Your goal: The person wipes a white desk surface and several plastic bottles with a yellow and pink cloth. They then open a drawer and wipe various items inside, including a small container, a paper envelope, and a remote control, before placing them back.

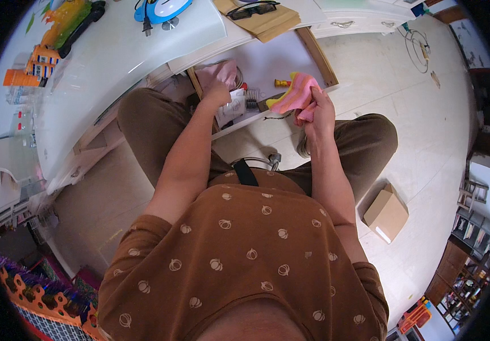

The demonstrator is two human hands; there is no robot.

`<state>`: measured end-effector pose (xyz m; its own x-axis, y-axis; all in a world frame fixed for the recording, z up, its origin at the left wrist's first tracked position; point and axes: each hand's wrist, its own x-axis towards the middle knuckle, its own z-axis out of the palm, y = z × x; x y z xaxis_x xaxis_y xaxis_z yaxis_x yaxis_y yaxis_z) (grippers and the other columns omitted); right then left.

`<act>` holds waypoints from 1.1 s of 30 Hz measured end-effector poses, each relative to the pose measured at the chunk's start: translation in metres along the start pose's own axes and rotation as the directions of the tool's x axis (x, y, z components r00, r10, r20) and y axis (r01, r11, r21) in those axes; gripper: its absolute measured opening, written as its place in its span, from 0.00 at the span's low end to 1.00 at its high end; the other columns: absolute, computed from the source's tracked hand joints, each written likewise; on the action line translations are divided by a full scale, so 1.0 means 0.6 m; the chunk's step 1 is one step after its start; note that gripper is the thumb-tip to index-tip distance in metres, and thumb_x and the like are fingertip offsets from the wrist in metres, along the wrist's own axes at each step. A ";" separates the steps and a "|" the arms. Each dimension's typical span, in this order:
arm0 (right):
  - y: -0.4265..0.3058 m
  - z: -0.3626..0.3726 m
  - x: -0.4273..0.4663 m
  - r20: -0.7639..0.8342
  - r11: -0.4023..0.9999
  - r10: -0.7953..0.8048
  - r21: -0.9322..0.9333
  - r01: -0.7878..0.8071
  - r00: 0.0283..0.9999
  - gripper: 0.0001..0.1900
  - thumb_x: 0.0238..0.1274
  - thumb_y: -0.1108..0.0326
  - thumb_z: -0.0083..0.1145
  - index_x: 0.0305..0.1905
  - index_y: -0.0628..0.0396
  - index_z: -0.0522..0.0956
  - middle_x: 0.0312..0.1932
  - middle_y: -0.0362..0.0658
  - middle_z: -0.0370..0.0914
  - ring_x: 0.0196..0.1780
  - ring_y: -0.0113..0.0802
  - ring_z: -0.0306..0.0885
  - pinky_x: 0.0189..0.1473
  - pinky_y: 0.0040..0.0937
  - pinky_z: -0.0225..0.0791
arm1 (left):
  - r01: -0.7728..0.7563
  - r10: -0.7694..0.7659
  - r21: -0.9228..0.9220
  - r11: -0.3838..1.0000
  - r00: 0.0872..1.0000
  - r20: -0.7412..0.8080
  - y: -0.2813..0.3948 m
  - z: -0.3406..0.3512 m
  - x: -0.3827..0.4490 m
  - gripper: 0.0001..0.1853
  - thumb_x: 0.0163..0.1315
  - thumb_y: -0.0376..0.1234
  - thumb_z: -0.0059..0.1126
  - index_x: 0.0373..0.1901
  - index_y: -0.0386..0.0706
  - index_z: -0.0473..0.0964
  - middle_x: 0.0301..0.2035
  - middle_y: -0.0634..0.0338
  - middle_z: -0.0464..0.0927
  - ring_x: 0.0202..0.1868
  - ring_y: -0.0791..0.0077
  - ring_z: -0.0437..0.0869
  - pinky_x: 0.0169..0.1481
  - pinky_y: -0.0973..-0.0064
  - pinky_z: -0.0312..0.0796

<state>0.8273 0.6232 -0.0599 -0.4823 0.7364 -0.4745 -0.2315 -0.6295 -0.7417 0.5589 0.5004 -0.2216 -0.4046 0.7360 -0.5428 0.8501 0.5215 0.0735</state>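
An open drawer [238, 124] of the white desk lies before me. Inside its left part, my left hand [217, 94] touches a pink cloth [219, 73]; the fingers are partly hidden, so its grip is unclear. My right hand [319, 106] holds a pink, orange and yellow striped cloth [298, 91] over the drawer's right front part. Between the hands lie papers [233, 106], a clear pack with dark contents [252, 98] and a small red item. A red and yellow cylindrical item [282, 83] lies just left of the striped cloth.
Brown paper envelopes [270, 25] with dark glasses [253, 10] lie on the desk above the drawer. A blue device with a plug [161, 10] rests on the glass-topped desk. A cardboard box [386, 213] stands on the floor at my right. Cables lie on the floor.
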 end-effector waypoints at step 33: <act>0.024 0.035 -0.014 0.220 0.962 -0.031 -0.257 0.089 0.975 0.09 0.65 0.63 0.66 0.31 0.49 0.77 0.19 0.35 0.76 0.13 0.21 0.70 0.11 0.20 0.55 | -0.352 0.202 -0.936 0.024 0.918 -0.340 0.122 -0.198 -0.212 0.17 0.62 0.30 0.64 0.51 0.33 0.79 0.44 0.58 0.85 0.44 0.75 0.83 0.54 0.73 0.73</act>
<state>0.8101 0.6025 -0.0564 -0.6486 0.6833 -0.3353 -0.0483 -0.4766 -0.8778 0.6324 0.4964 -0.0477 -0.3150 0.9280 -0.1991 -0.1528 0.1575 0.9756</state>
